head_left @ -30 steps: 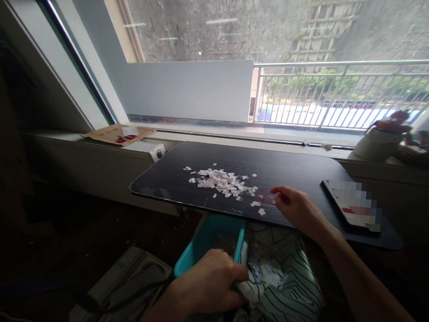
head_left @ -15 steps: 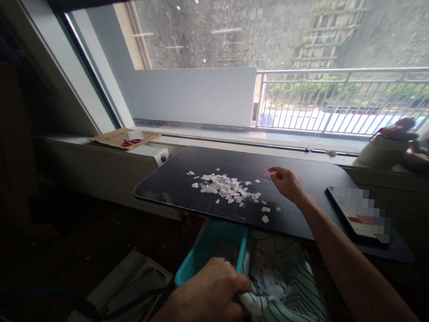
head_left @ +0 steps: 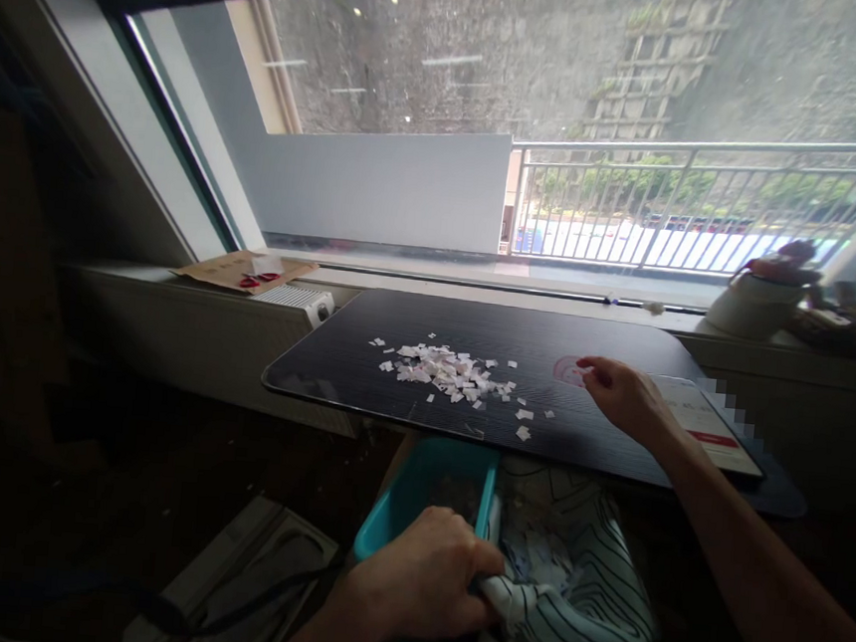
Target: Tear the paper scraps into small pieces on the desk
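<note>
My left hand is closed, pinching a gathered edge of pale striped fabric. Thin clear or whitish pieces lie in the fabric's hollow; I cannot make out their kind. Beside that hand is a turquoise plastic bin, partly hidden by it. Over the right part of the dark table, my right hand has its fingertips pinched on a small see-through piece with red print, perhaps a little plastic bag. A pile of small white paper pieces is spread on the table left of this hand.
A tablet-like flat device lies at the right of the dark table. Red-handled scissors rest on brown paper on the left sill. A pale pot stands at the right, by the window.
My right hand has moved right and slightly nearer with the see-through piece, now partly covering the flat device. My left hand keeps its grip on the fabric.
</note>
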Demonstrator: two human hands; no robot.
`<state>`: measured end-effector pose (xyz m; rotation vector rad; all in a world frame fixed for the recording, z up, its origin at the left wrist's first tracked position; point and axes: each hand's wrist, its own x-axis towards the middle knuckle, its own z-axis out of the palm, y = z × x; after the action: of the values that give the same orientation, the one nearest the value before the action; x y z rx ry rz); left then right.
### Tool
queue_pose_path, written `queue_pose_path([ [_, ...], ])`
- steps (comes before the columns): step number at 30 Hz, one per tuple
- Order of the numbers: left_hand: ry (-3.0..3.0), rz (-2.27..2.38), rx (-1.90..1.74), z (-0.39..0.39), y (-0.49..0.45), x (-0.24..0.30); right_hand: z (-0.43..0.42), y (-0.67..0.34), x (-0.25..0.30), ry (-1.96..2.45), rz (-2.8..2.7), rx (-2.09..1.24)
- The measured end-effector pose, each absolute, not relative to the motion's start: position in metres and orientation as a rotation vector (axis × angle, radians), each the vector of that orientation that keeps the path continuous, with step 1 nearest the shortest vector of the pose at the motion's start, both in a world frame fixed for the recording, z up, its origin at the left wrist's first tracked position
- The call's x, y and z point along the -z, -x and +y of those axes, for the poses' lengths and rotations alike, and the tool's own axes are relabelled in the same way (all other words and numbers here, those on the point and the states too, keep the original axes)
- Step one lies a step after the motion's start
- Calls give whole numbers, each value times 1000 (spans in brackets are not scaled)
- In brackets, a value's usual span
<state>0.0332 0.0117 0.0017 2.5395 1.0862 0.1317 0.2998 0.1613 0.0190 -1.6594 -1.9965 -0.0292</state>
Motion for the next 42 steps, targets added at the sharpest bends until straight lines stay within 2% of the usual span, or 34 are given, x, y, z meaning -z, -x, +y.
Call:
queue_pose_path([
  [12, -2499, 1196, -51, 12, -27, -1, 206, -243, -20, 1582, -2116, -87],
  [20, -2521, 1142, -141, 8, -26, 1, 145, -295, -27, 1760, -2025, 32],
  [27, -2534, 1044, -149, 13, -43, -1, 69, -314, 1, 1634, -1894, -302],
  [42, -2511, 1040, -93, 15, -44, -8, 52, -312, 3, 1573, -1788, -393],
])
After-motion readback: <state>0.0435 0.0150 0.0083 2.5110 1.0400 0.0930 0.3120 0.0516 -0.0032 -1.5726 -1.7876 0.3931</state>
